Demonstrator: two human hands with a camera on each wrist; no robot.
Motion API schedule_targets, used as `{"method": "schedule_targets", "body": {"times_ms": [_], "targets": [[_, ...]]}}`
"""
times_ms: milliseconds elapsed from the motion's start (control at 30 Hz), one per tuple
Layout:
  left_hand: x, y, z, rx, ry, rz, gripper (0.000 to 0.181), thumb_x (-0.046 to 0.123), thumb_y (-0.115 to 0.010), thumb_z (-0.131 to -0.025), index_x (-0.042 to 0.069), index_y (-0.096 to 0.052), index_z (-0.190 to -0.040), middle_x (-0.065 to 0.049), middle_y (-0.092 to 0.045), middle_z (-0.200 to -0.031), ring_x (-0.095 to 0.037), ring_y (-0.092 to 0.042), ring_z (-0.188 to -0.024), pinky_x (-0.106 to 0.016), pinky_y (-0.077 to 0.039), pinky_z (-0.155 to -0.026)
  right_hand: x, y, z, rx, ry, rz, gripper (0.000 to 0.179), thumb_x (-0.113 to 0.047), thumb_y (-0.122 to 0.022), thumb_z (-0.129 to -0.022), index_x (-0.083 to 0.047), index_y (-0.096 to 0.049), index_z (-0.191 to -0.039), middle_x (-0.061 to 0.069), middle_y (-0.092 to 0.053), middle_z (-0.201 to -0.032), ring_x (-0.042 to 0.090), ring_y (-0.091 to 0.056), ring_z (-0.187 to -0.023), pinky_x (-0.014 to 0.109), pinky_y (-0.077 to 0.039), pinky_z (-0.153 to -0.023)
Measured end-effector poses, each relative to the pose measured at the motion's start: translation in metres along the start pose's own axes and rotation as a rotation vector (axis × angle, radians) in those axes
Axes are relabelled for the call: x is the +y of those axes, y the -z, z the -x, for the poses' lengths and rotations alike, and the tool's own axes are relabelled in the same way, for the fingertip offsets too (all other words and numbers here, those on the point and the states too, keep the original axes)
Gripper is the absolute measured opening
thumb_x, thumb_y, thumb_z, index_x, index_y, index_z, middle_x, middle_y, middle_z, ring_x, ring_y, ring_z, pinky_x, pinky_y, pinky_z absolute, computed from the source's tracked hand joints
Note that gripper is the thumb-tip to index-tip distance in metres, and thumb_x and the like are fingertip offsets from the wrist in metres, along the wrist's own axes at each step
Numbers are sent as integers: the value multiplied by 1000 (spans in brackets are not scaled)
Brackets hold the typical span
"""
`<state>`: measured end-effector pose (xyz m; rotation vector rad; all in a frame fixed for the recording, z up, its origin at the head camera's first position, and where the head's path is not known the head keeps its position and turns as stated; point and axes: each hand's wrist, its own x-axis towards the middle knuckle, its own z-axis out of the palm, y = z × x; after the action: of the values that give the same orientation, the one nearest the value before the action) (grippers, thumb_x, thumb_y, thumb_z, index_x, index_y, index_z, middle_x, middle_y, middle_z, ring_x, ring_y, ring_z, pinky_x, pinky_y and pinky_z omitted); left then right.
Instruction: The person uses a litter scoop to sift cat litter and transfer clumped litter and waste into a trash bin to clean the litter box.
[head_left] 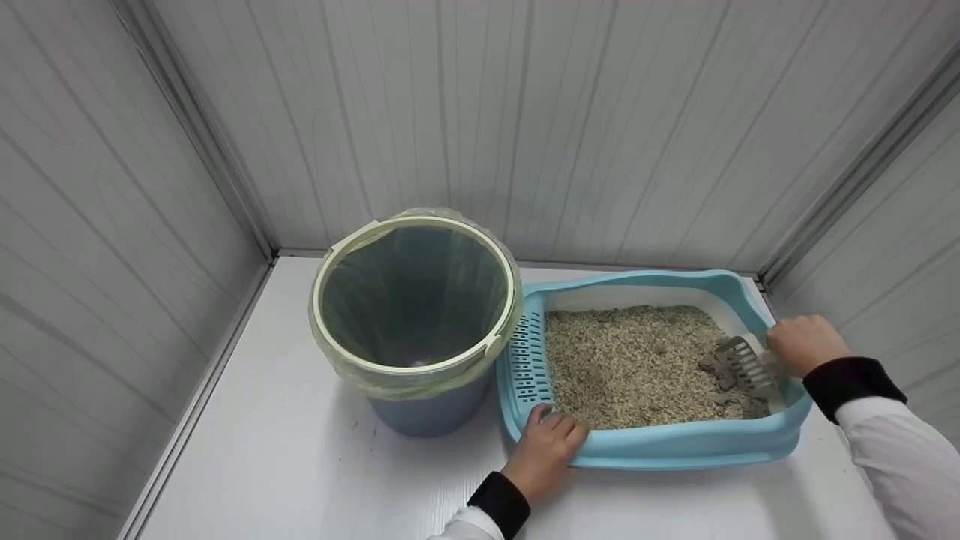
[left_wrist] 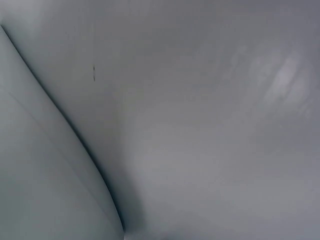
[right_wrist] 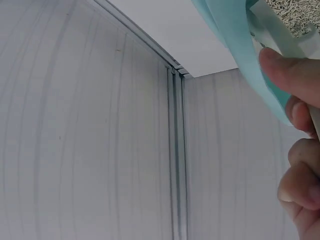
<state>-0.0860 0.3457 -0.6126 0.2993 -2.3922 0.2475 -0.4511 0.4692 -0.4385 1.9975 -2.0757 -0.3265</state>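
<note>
Two hands work at a light-blue litter box, which stands on the right part of a white table. The right hand has its fingers curled round the handle of a pale slotted scoop; its head is tilted, low in the tan litter by the box's right wall, beside a darker grey patch. The left hand grips the rim at the near left corner, by the perforated strip. Left of the box stands a blue bin with a cream ring over a translucent yellowish liner; whether bin and box touch I cannot tell. Small dark marks on the table near the bin are too tiny to make out as writing. Both wrists wear black cuffs below white sleeves. Grey streaked panels enclose the table.
</note>
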Motion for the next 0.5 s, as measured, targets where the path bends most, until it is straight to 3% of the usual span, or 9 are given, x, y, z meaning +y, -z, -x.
{"method": "schedule_targets", "body": {"times_ms": [267,500], "targets": [[1,1,0,-19,1,14,31,10,-58,-70,21,-60,-99,9,-61,-87,-8,-59,-83,-35,-44,-91,17,-4,10,-173,-113,-212,7,-5,-77,-67,-6,-71,-71,5,-63,-62,25,-55,-52,46,-46,-48],[1,3,-1,-29,-1,11,31,11,-63,-70,21,-60,-98,9,-61,-87,-8,-60,-83,-35,-44,-91,10,-9,16,-313,-224,-422,12,-4,-68,-70,2,-72,-79,10,-67,-72,23,-59,-60,40,-49,-54]]}}
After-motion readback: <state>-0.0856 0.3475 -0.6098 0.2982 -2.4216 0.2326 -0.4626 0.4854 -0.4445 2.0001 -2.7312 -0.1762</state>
